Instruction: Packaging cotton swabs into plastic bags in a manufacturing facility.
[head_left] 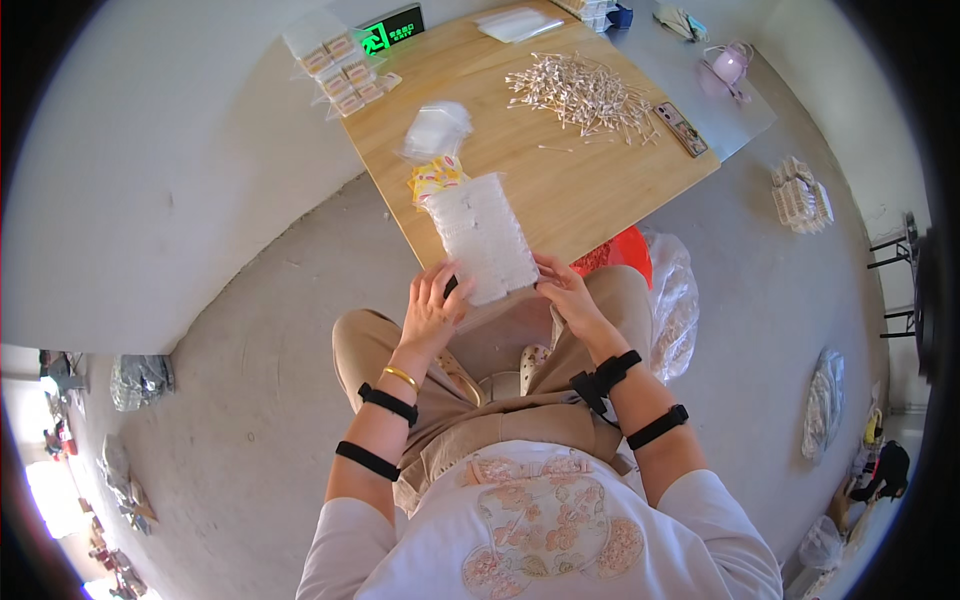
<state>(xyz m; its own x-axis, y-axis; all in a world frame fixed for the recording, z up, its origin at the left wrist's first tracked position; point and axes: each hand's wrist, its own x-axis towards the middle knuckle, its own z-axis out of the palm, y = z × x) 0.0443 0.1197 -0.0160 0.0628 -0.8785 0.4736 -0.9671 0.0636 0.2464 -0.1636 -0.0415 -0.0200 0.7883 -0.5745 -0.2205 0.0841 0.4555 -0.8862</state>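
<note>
A white rectangular stack with ragged, layered edges lies at the near left of the wooden table, reaching over its near edge. What it is made of I cannot tell. My left hand grips its near left corner with curled fingers. At the near right corner my right hand holds it, the thumb and part of the fingers hidden. Just beyond the stack are yellow printed cards, partly covered by it. Past those cards sits a pile of clear plastic bags.
A heap of cotton swabs spreads over the far right of the table, beside a phone. Packed bundles stand at the far left corner. Below the right edge are a red basin and a clear plastic bag.
</note>
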